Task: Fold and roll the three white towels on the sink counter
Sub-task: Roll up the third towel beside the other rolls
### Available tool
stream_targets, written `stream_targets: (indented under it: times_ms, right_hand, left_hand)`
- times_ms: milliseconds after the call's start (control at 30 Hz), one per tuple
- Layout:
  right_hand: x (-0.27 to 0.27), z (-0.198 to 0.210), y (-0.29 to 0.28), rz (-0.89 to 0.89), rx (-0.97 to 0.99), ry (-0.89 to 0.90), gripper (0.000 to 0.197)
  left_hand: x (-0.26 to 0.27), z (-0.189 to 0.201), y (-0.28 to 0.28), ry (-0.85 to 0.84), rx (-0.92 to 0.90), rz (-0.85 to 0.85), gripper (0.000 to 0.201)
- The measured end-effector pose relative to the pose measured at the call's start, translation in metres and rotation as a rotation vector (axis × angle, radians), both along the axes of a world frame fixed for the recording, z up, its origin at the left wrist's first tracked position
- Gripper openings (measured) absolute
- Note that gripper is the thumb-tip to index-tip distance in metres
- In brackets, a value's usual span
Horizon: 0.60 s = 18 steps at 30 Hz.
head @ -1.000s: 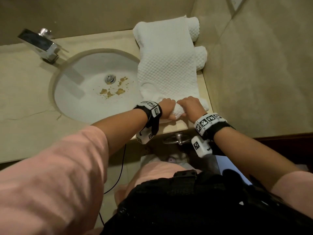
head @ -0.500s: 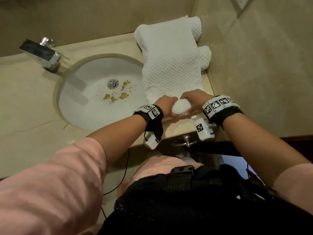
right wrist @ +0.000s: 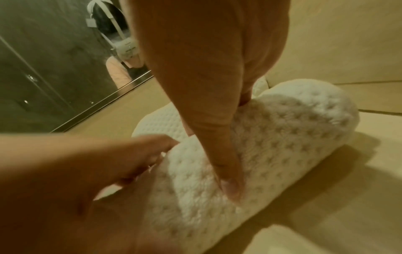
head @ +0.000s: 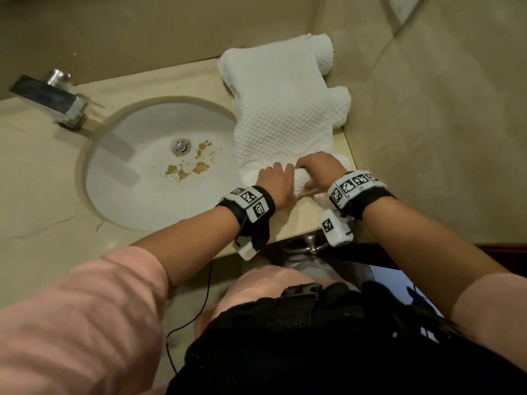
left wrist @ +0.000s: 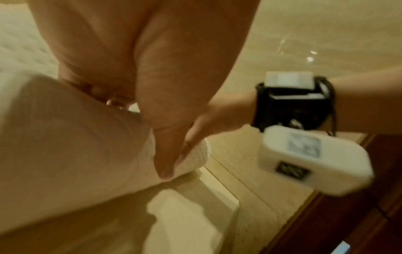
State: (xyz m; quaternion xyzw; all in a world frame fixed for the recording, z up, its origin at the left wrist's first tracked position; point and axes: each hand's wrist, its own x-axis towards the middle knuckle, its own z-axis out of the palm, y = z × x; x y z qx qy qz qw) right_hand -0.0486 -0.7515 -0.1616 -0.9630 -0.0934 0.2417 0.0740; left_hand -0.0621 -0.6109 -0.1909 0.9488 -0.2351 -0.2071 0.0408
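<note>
A white waffle towel [head: 282, 118] lies folded lengthwise on the counter right of the basin, its near end wound into a thick roll [head: 302, 183] [right wrist: 261, 146]. My left hand [head: 275, 181] and right hand [head: 319, 169] sit side by side on top of that roll, fingers curled over it and thumbs pressed into its near side [left wrist: 167, 154] [right wrist: 228, 180]. Two rolled white towels [head: 328, 52] [head: 340, 106] lie against the right wall, partly under the flat towel.
The round white basin [head: 137, 178] with brown stains near its drain is to the left, and a chrome faucet [head: 48, 101] stands at its far left. A beige wall [head: 427, 138] closes the right side. The counter edge [head: 285, 232] runs just under my wrists.
Both hands have moved away from me along the towel. The roll under them has grown thicker and the flat stretch of towel is shorter.
</note>
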Motion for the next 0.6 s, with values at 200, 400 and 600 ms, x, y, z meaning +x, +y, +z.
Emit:
stream_targets:
  times_ms: [200, 400, 600]
  right_hand:
    - [0.004, -0.012, -0.004, 0.065, 0.01, -0.008, 0.056]
    - [-0.018, -0.029, -0.017, 0.054, 0.076, -0.227, 0.072]
    - [0.01, -0.017, -0.013, 0.035, 0.082, -0.116, 0.063]
  left_hand:
    - [-0.001, -0.009, -0.004, -0.088, 0.063, 0.007, 0.059]
    - [0.036, 0.007, 0.001, 0.139, 0.076, -0.062, 0.071]
    - [0.0, -0.001, -0.019, -0.073, 0.198, 0.024, 0.048]
